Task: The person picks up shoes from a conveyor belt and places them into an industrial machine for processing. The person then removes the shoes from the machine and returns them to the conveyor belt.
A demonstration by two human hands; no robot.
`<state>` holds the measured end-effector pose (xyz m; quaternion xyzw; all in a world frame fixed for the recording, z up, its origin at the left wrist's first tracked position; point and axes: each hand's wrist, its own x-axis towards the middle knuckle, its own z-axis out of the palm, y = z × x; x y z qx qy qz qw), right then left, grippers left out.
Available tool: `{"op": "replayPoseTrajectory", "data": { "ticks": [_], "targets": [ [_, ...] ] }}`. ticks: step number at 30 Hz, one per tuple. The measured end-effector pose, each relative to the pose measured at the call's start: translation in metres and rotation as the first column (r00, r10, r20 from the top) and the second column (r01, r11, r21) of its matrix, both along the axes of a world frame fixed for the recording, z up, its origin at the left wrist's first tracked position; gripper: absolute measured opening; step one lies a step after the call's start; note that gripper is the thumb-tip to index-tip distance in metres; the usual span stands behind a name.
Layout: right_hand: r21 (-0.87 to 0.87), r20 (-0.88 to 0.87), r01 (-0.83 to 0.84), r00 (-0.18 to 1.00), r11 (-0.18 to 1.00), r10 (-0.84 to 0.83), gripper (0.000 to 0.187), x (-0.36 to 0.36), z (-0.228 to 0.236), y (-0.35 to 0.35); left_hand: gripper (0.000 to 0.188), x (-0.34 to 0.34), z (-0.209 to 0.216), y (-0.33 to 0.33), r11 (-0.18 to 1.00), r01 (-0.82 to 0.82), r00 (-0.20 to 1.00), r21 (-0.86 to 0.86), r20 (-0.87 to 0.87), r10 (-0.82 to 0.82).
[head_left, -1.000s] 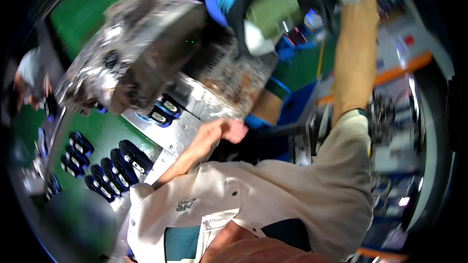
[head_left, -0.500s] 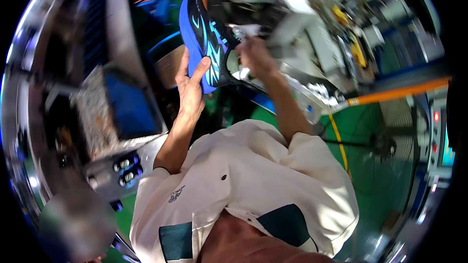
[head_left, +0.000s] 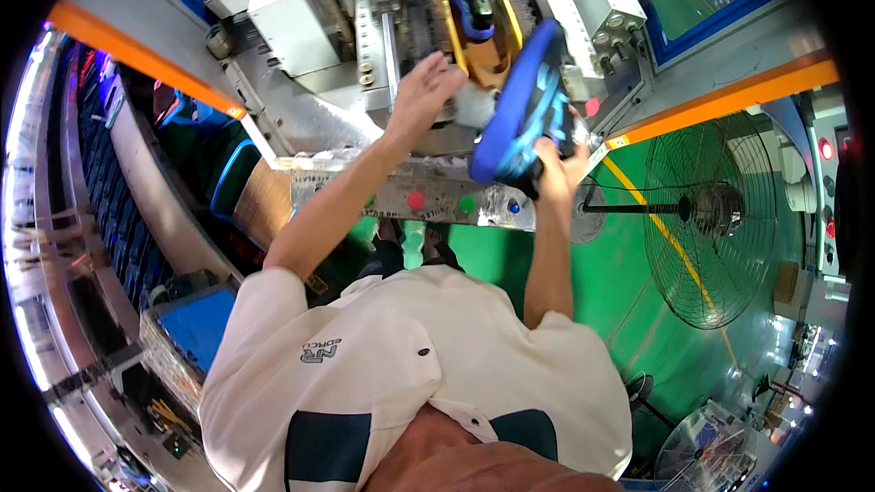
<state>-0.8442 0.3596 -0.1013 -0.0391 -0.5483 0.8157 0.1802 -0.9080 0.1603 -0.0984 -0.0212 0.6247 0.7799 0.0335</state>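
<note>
A blue sneaker [head_left: 527, 107] with a dark upper and light blue markings stands tilted, toe up, in front of the machine. My right hand [head_left: 561, 166] is closed around its heel end, the thumb over the light blue side. Left of the shoe, my left hand [head_left: 424, 96] reaches over the machine's front with nothing visible in it and its fingers stretched out. Just beyond both hands is a yellow-framed holder [head_left: 453, 36] with a brown pad [head_left: 486, 62] at its near end. Another dark and blue shoe [head_left: 477, 14] sits inside that holder.
Orange-edged machine frame bars [head_left: 720, 100] flank the work area on both sides. A metal front ledge [head_left: 392, 196] crosses below my forearms. A large caged fan [head_left: 711, 219] stands on the right. At left are a conveyor [head_left: 164, 191] and a blue-topped box [head_left: 196, 323].
The sneaker has passed from my left hand to my right. My view has turned right, bringing the machine in front of me. My left hand is now off the shoe.
</note>
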Motion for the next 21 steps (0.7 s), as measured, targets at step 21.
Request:
{"op": "replayPoseTrajectory", "data": {
  "ticks": [21],
  "targets": [
    [0.892, 0.433, -0.387, 0.88, 0.235, -0.195, 0.059, -0.314, 0.037, -0.068, 0.043, -0.012, 0.019, -0.142, 0.967, -0.111, 0.913, 0.229, 0.407, 0.008]
  ]
}}
